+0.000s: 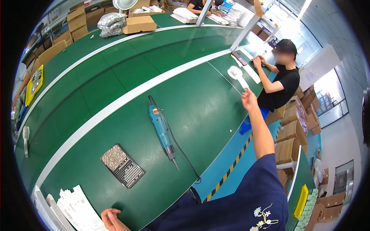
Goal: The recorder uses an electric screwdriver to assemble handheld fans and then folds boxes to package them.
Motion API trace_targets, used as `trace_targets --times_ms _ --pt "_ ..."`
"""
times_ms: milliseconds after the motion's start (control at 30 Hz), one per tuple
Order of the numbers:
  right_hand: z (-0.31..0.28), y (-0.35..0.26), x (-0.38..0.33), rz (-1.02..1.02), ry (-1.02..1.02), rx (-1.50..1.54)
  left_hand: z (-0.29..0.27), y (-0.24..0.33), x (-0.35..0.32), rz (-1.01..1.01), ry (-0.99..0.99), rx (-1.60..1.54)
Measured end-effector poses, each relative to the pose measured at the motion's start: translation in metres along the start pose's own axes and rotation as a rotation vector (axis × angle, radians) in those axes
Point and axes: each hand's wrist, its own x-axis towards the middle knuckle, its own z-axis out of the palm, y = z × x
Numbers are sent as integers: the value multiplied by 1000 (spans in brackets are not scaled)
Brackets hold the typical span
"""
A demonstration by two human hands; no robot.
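At the far right of the green bench, my right hand (249,99) pinches the handle end of a white hairbrush (236,74) with an oval head. My right arm is stretched out towards a co-worker. Low at the near left, my left hand (111,218) rests by the bench with loosely curled fingers and nothing visible in it. Beside it lie white printed paper sheets (79,206). Between my hands are a dark perforated tray (131,174) partly covered with small metal screws, and a teal electric screwdriver (161,129) with its cord.
A person in black (283,82) sits at the bench's far right, near a phone (239,58). A white rail (127,101) divides the bench. Another white brush (26,140) and a yellow tray (34,85) lie left. Cardboard boxes (139,25) stand behind.
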Motion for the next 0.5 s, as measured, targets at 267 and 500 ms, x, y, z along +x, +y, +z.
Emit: trace_targets --times_ms 267,500 --pt "-68 26 165 28 -84 -174 9 28 0 -11 80 -20" --pt "-135 27 226 -126 205 -364 -3 79 110 276 -62 431"
